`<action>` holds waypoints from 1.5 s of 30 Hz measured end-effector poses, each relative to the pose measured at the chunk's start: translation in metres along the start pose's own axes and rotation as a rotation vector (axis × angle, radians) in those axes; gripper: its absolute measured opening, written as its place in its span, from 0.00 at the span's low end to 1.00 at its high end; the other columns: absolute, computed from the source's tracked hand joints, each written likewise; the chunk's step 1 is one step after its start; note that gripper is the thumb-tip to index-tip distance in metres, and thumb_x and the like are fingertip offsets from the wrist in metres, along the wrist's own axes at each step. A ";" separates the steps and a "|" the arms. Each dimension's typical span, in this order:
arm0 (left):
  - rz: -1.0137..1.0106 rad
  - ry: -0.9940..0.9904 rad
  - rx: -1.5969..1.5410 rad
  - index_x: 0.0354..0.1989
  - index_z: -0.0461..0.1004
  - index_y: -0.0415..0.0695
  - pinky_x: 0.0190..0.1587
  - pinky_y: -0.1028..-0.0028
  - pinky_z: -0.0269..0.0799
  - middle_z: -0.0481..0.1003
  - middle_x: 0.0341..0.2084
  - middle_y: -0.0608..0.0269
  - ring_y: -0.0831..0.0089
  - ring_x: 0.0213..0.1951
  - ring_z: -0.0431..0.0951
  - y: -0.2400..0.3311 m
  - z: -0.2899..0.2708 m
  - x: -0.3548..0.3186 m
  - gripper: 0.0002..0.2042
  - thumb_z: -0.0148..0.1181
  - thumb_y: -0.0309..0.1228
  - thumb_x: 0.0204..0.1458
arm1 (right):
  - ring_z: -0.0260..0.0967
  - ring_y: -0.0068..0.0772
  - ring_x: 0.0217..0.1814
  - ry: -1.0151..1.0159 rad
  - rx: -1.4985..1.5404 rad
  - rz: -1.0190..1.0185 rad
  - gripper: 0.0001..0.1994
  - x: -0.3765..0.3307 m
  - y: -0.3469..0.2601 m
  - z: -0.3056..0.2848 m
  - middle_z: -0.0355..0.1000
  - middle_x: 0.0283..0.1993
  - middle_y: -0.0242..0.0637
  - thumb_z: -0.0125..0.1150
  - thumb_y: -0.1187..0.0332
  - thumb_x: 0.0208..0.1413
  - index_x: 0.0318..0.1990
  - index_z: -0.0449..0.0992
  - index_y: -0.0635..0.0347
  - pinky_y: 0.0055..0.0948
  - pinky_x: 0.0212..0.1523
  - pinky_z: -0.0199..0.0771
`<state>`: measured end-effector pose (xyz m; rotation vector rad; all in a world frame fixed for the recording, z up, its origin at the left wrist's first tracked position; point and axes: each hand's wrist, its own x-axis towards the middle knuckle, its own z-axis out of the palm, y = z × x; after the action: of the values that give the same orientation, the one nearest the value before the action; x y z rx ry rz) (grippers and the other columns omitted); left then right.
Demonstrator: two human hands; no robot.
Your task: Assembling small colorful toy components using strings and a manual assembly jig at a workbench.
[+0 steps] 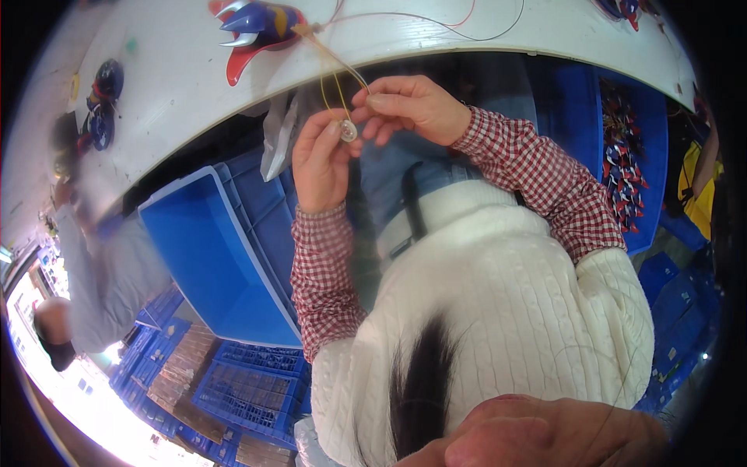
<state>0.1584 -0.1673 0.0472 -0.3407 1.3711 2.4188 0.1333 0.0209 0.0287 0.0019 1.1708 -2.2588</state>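
Observation:
My left hand pinches a small round silvery disc between thumb and fingertips, just off the table's near edge. Two thin yellow wires run from the disc up to a blue, red and yellow plastic toy part lying on the white table. Close beside it, my right hand has thumb and forefinger closed on a thin pale wire that comes from the same part. The other fingers of that hand curl loosely near the disc.
The white table curves across the top, with more dark coloured parts at its left. An open blue bin stands left of my arm. Another blue bin at right holds several small coloured parts. A blurred co-worker is at far left.

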 end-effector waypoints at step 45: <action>0.056 0.013 0.169 0.48 0.69 0.34 0.37 0.79 0.72 0.73 0.35 0.55 0.72 0.32 0.74 0.009 0.025 0.005 0.14 0.54 0.21 0.52 | 0.68 0.22 0.24 0.101 -0.139 -0.125 0.08 0.002 -0.008 -0.001 0.72 0.32 0.37 0.51 0.74 0.60 0.44 0.71 0.66 0.16 0.25 0.72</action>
<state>0.1488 -0.1490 0.0656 -0.2787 1.5984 2.3271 0.1273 0.0240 0.0339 -0.0120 1.4151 -2.3034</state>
